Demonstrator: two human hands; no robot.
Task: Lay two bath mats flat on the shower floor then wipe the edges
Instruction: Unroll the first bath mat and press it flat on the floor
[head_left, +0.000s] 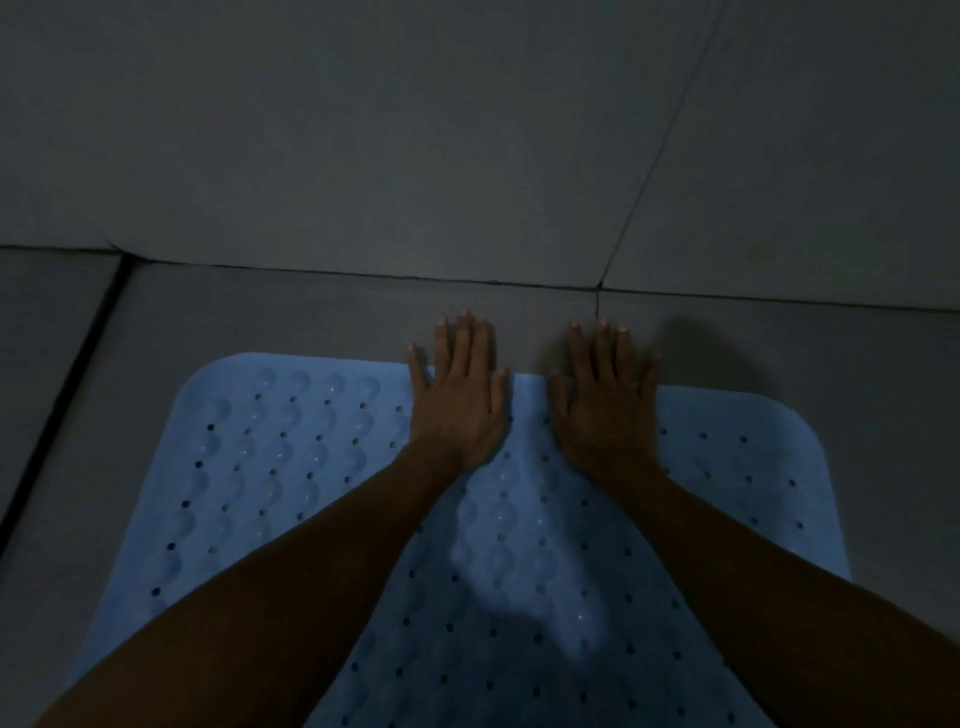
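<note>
A light blue rubber bath mat (270, 467) with rows of bumps and small holes lies flat on the grey tiled floor (260, 312). My left hand (460, 395) rests palm down on the mat's far edge, fingers spread and reaching past the edge onto the floor. My right hand (605, 400) lies the same way just to its right, also flat and holding nothing. Both forearms cross the mat from the bottom of the view. Only one mat is in sight, and the light is dim.
A grey tiled wall (363, 130) rises just beyond the mat's far edge. A dark groove (67, 395) runs along the floor at the left. Bare floor lies left and right of the mat.
</note>
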